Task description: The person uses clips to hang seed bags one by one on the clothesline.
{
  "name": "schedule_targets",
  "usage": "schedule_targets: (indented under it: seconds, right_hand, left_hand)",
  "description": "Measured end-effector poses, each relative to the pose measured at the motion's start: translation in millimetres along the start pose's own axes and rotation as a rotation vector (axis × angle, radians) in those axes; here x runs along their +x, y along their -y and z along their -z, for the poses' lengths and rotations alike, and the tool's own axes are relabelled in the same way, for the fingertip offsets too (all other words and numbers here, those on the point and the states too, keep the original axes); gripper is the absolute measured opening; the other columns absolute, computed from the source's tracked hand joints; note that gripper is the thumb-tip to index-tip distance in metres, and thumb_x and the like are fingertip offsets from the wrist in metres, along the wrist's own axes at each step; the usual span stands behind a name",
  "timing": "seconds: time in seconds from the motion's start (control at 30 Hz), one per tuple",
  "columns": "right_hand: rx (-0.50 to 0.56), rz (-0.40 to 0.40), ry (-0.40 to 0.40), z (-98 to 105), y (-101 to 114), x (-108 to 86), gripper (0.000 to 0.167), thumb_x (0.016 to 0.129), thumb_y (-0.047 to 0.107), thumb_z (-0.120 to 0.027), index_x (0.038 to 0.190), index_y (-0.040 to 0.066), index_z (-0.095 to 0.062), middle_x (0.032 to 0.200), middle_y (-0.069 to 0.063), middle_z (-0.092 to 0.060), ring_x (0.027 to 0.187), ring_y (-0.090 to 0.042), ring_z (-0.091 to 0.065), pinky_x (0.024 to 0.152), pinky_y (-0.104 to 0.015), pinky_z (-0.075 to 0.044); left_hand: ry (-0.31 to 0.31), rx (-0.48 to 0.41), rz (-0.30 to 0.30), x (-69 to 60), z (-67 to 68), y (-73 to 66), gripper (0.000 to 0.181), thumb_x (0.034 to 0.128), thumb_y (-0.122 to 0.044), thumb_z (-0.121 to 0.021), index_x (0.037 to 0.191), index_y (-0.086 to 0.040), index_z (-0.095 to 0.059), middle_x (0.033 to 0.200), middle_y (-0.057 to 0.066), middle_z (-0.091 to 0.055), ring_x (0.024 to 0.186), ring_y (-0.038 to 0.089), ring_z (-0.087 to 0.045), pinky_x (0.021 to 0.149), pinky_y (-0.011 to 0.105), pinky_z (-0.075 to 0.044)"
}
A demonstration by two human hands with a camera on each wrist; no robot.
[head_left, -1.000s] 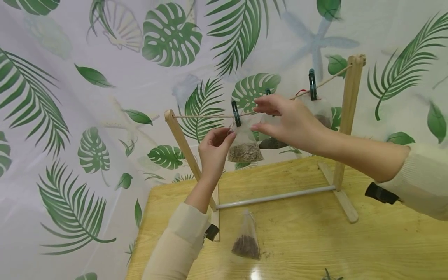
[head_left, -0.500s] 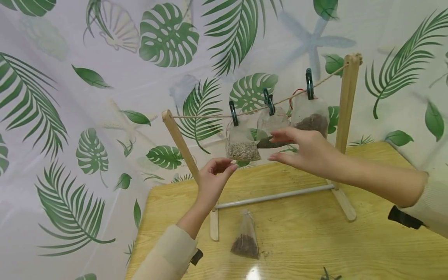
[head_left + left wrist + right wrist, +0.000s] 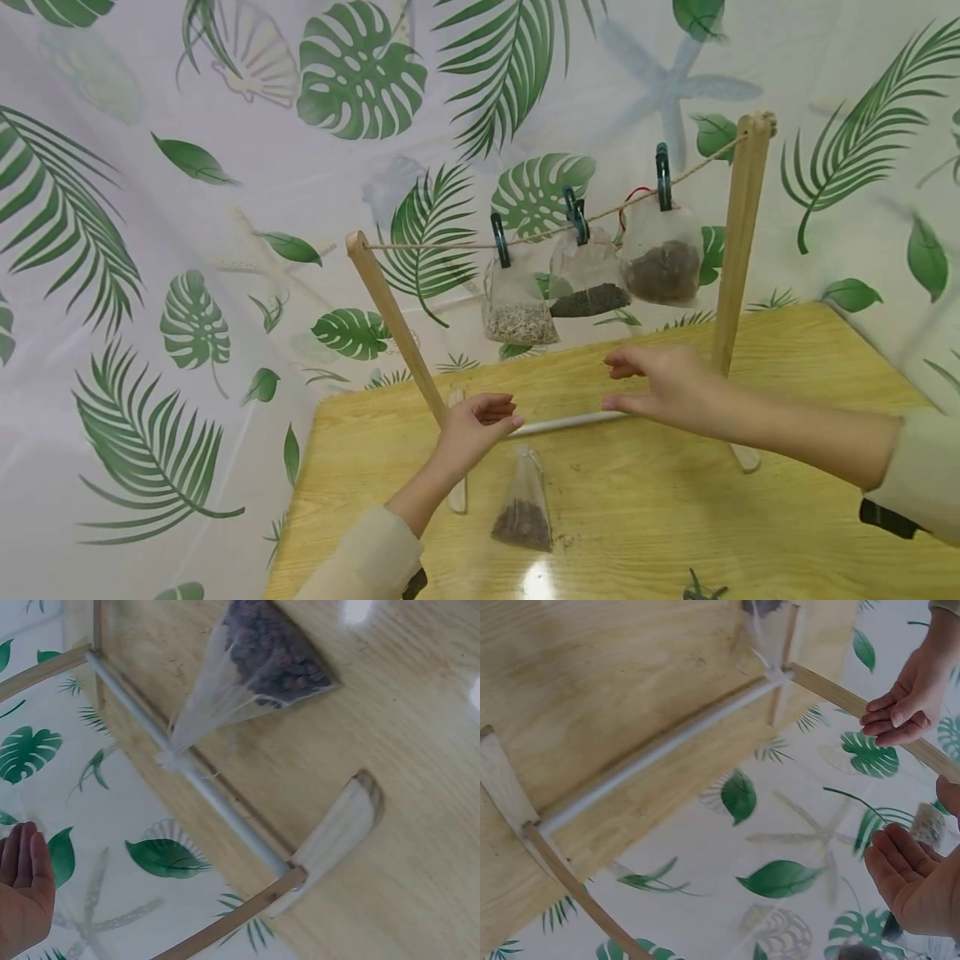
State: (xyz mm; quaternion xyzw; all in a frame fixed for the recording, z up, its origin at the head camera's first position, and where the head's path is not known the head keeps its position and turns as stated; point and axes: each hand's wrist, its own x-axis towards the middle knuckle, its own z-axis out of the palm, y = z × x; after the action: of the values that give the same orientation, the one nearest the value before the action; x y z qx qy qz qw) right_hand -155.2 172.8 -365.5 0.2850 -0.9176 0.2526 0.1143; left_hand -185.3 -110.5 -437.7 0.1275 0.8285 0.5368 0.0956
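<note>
My left hand (image 3: 474, 427) hangs in the air before the rack's left post, fingers relaxed and holding nothing. My right hand (image 3: 667, 385) is also free, its thumb and fingers apart, in front of the white crossbar (image 3: 566, 423). Above the hands, three see-through pouches are clipped to a twine line (image 3: 431, 247). The left pouch (image 3: 520, 322) has pale bits inside, the middle pouch (image 3: 590, 298) dark fine stuff, the right pouch (image 3: 663, 271) brown stuff. Dark clips (image 3: 663, 177) grip them. A fourth pouch (image 3: 522, 523) with dark brown contents lies on the table below.
Wooden posts (image 3: 735, 250) stand at both ends of the line, on flat wooden feet (image 3: 337, 825). Crumbs lie beside the pouch on the wooden table (image 3: 637, 517). A small dark green object (image 3: 702, 587) sits at the front edge of view. Leaf-print cloth (image 3: 225, 192) hangs behind.
Both hands have moved down from the line, away from the hanging pouches. The left hand has left the pouch with pale bits, which hangs from its clip.
</note>
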Motion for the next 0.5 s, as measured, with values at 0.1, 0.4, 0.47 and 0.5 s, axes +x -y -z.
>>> schedule_targets:
  seconds: [0.1, 0.4, 0.47, 0.5]
  right_hand:
    - [0.007, -0.031, 0.087, -8, -3, -7.3, 0.048, 0.079, 0.03, -0.076, 0.112, -0.001, -0.062, 0.097, -0.012, -0.071, 0.074, -0.019, -0.069, 0.061, -0.03, -0.054]
    - [-0.008, -0.077, 0.284, -34, -19, -37.6, 0.046, 0.081, 0.038, -0.072, 0.106, 0.0, -0.062, 0.09, -0.009, -0.07, 0.078, -0.021, -0.068, 0.061, -0.029, -0.054]
    - [-0.014, -0.082, 0.326, -39, -23, -46.6, 0.046, 0.08, 0.039, -0.073, 0.103, 0.0, -0.063, 0.086, -0.007, -0.07, 0.072, -0.018, -0.067, 0.058, -0.027, -0.053]
    - [-0.015, -0.091, 0.34, -42, -26, -51.7, 0.047, 0.08, 0.039, -0.073, 0.102, -0.001, -0.063, 0.084, -0.008, -0.07, 0.069, -0.018, -0.066, 0.056, -0.026, -0.052]
  left_hand:
    - [0.067, 0.054, 0.066, -1.0, -3.0, 11.9, 0.046, 0.0867, -0.025, -0.07, 0.126, -0.006, -0.059, 0.121, 0.013, -0.063, 0.109, 0.028, -0.061, 0.086, 0.035, -0.052]
    - [0.169, 0.142, 0.176, -17.3, -20.1, 56.5, 0.061, 0.0861, -0.022, -0.07, 0.135, 0.006, -0.046, 0.135, 0.025, -0.049, 0.123, 0.041, -0.048, 0.095, 0.05, -0.045]
    - [0.184, 0.134, 0.206, -22.4, -22.8, 65.0, 0.063, 0.0853, -0.02, -0.071, 0.135, 0.009, -0.044, 0.134, 0.028, -0.048, 0.123, 0.043, -0.047, 0.096, 0.052, -0.044]
    - [0.19, 0.122, 0.216, -24.5, -23.9, 68.8, 0.064, 0.0852, -0.02, -0.071, 0.135, 0.01, -0.043, 0.134, 0.029, -0.047, 0.122, 0.044, -0.047, 0.096, 0.053, -0.043]
